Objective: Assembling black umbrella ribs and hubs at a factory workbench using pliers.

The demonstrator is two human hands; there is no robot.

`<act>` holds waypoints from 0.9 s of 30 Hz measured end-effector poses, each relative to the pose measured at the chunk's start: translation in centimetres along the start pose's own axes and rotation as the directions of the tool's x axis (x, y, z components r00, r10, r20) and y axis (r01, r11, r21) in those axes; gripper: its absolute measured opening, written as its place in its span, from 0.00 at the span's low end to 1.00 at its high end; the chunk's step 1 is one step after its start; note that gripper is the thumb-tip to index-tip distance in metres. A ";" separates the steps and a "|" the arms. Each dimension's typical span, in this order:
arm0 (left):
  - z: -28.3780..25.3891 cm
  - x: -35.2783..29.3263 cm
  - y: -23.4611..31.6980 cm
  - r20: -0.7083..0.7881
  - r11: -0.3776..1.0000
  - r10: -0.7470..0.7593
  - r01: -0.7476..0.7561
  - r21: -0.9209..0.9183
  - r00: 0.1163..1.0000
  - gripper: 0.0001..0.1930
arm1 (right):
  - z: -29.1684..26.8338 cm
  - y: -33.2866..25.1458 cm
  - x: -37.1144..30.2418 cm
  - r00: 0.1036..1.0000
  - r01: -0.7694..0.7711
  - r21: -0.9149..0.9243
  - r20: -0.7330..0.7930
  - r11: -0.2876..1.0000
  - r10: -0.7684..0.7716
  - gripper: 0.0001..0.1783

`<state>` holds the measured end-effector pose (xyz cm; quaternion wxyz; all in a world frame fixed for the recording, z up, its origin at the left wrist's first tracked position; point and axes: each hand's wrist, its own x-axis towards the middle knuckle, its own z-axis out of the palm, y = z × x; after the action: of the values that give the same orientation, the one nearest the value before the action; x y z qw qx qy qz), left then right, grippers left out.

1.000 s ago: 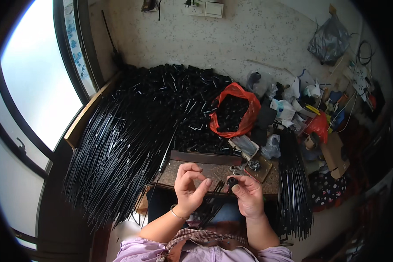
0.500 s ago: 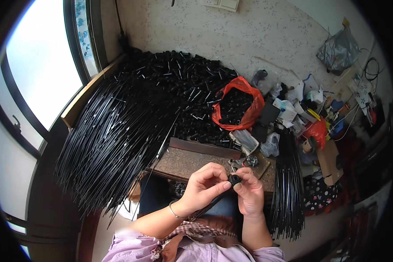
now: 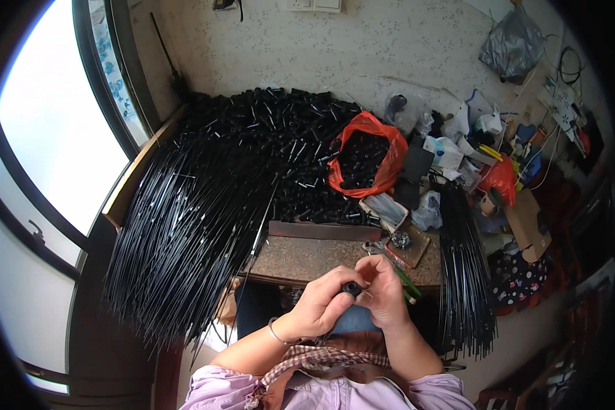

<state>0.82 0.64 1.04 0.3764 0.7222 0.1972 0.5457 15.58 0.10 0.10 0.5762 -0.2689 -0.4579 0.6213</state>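
Observation:
My left hand (image 3: 321, 301) is closed round a small black cylindrical part (image 3: 352, 288) with a hole in its end, held above my lap at the front of the table. Right beside it, my right hand (image 3: 385, 298) has its fingers pinched together next to the part. Something thin and pale shows at those fingertips, too small to name. A green-handled tool (image 3: 409, 282) lies partly hidden behind my right hand.
Long thin black rods (image 3: 184, 232) fan over the table's left side. Behind lie many black cylindrical parts (image 3: 273, 113) and a red plastic bag (image 3: 400, 147) holding more. A low brown strip (image 3: 324, 231) edges the pile. More rods (image 3: 463, 273) hang at the right, beside clutter.
The black part has turned in my left hand, and my right fingers have shifted off its end to its side. The whole view has tilted slightly. The green-handled tool has come into sight.

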 end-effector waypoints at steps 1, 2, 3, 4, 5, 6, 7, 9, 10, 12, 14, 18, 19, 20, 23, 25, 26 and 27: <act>-0.1 -0.6 -0.1 0.131 0.987 -0.068 0.086 -0.136 0.989 0.22 | 0.0 -0.3 0.1 0.991 -0.109 0.040 0.080 0.993 0.105 0.37; -0.2 -1.0 0.1 0.225 0.951 -0.132 0.187 -0.247 0.966 0.22 | -0.1 -0.2 0.1 0.972 -0.217 0.036 0.105 0.976 0.212 0.50; -0.4 -1.4 0.4 0.323 0.892 -0.182 0.294 -0.343 0.929 0.23 | 0.1 -0.5 0.1 0.972 -0.215 0.045 0.102 0.976 0.210 0.50; -0.2 -1.8 -0.1 0.343 0.889 -0.175 0.298 -0.347 0.923 0.29 | 0.6 -1.1 0.2 0.974 -0.186 -0.039 0.123 0.982 0.190 0.51; -0.1 -1.8 0.0 0.353 0.889 -0.175 0.302 -0.345 0.919 0.29 | 0.9 -1.6 0.3 0.976 -0.150 -0.126 0.142 0.981 0.168 0.51; 0.0 -1.7 0.2 0.325 0.787 -0.207 0.354 -0.505 0.923 0.32 | 0.9 -1.4 0.2 0.983 -0.091 -0.174 0.141 0.981 0.116 0.52; 0.0 -1.6 0.4 0.302 0.657 -0.245 0.387 -0.647 0.921 0.35 | 1.0 -1.5 0.1 0.985 -0.084 -0.169 0.135 0.982 0.107 0.52; -1.1 -1.3 0.2 0.297 0.590 -0.451 0.531 -0.608 0.842 0.34 | 1.6 -2.0 0.3 0.950 0.254 -0.701 0.051 0.666 -0.309 0.48; -1.4 -1.3 0.0 0.240 0.621 -0.464 0.506 -0.599 0.853 0.33 | 2.8 -3.1 0.3 0.889 0.346 -0.770 0.085 0.537 -0.450 0.39; -1.3 -1.7 -0.2 0.186 0.657 -0.465 0.479 -0.583 0.865 0.31 | 2.4 -2.8 -0.2 0.773 0.489 -0.823 0.256 0.288 -0.581 0.34; -0.8 -2.1 -0.6 0.071 0.654 -0.483 0.413 -0.634 0.873 0.28 | 2.8 -3.4 -0.6 0.513 0.601 -0.779 0.546 -0.177 -0.662 0.22; 0.6 -1.9 -0.2 -0.166 0.761 -0.445 0.273 -0.588 0.880 0.27 | 3.0 -2.9 -1.5 0.528 0.517 -0.791 0.595 -0.327 -0.606 0.16; 0.6 -1.9 -0.1 -0.165 0.760 -0.449 0.278 -0.587 0.878 0.27 | 3.1 -2.8 -1.5 0.531 0.515 -0.794 0.592 -0.323 -0.606 0.16; 0.4 -1.9 0.0 -0.142 0.793 -0.412 0.277 -0.543 0.900 0.26 | 3.3 -2.7 -1.4 0.568 0.501 -0.832 0.524 -0.238 -0.635 0.15; -0.4 -1.7 -0.7 -0.089 0.875 -0.338 0.278 -0.396 0.937 0.22 | 3.6 -3.1 -0.6 0.661 0.480 -0.877 0.375 -0.018 -0.651 0.10; -0.6 -1.2 -0.9 -0.056 0.914 -0.304 0.275 -0.297 0.951 0.20 | 3.1 -3.2 -0.4 0.891 0.403 -0.800 0.233 0.445 -0.389 0.08; -0.6 -0.5 -0.4 -0.088 0.943 -0.269 0.244 -0.224 0.959 0.17 | 3.0 -3.1 -0.3 0.864 0.457 -0.793 0.287 0.404 -0.414 0.08; -0.5 -0.1 0.1 -0.124 0.965 -0.233 0.214 -0.148 0.965 0.15 | 3.2 -3.5 -0.8 0.859 0.478 -0.795 0.334 0.373 -0.388 0.08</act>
<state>0.31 0.66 1.08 0.4684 0.6283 0.2667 0.5610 14.60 -1.76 4.38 0.4853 -0.3597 -0.7830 0.1486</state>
